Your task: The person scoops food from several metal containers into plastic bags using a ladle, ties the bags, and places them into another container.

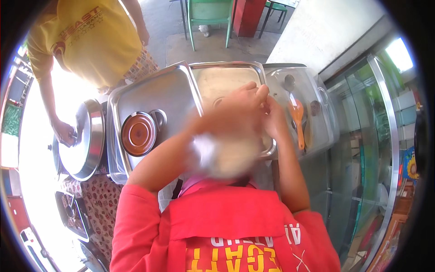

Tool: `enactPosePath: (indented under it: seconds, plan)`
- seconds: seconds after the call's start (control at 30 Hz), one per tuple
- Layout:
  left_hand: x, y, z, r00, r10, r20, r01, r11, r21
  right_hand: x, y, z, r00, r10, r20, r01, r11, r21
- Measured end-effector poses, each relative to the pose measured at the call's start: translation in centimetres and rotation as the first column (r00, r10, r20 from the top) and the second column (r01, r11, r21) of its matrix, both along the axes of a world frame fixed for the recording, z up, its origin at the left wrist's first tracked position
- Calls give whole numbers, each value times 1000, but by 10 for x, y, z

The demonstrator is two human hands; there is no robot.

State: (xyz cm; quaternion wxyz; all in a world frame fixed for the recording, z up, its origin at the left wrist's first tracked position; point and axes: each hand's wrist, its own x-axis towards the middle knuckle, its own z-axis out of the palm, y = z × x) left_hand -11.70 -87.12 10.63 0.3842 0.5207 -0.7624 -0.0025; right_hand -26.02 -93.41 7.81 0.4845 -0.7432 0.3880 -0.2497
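My left hand [243, 100] reaches in from the left, its wrist blurred, with curled fingers close against my right hand [273, 117]. The two hands meet above the middle steel tray, and whatever is between the fingers is hidden. Just below my left wrist is a strongly blurred beige and white rounded thing [227, 154]; its kind and whether a hand holds it cannot be told. The middle steel tray [217, 73] lies partly behind my hands. On the left steel tray [170, 91] sit a brown glass lid [138, 134] and a round metal piece [158, 119].
A clear plastic lid or container [314, 91] at right bears an orange-handled utensil [299, 125] and a metal spoon [289, 83]. At left, a person in a yellow shirt [102, 44] touches a large pot's steel lid [83, 139]. A glass display case [357, 153] stands far right.
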Motion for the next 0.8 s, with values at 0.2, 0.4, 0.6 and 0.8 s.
enactPosePath:
  seconds: [0.2,0.4,0.6,0.8]
  plan:
    - [25,-10,26,993,-37,108,43,998,-52,-5,-5,-8,997,71,-3,-71,997,12]
    - [17,14,30,981,182,71,-170,974,-148,-16,-32,-4,932,337,133,-354,925,141]
    - [2,87,27,838,546,6,-546,838,-6,-16,-44,19,904,413,-108,-388,900,198]
    - [8,232,4,461,871,-167,-880,473,35,2,-36,68,800,323,-505,-442,887,-133]
